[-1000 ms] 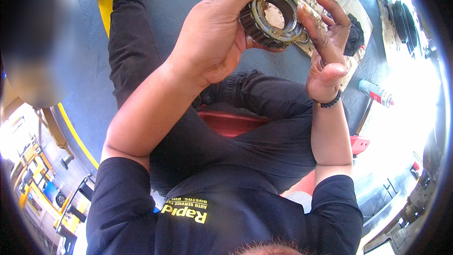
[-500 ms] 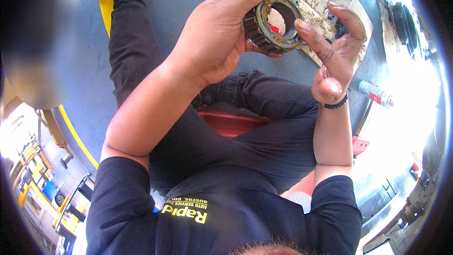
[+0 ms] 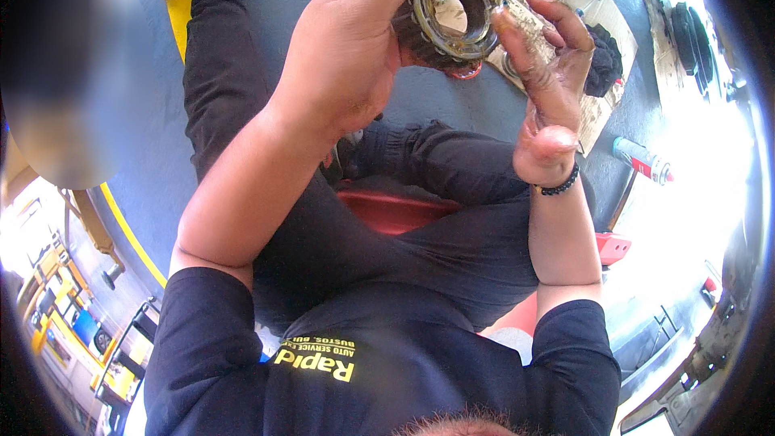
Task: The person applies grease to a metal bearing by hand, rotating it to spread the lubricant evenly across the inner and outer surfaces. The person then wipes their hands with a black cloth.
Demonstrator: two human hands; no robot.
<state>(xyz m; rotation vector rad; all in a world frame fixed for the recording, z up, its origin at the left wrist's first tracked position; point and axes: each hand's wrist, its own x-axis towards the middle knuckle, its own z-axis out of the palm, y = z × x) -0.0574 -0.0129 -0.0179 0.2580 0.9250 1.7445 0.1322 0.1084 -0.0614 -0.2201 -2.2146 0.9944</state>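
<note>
We can't really see the back half of the bearing ring (image 3: 452,12), since the left hand (image 3: 347,64) wraps over it. Whatever red thing sits under the ring is mostly hidden too. The cardboard sheet (image 3: 597,105) runs off the top edge, and the small metal parts on it are too tiny to tell apart. There's a blurred patch at upper left. The right side is blown out by glare.
</note>
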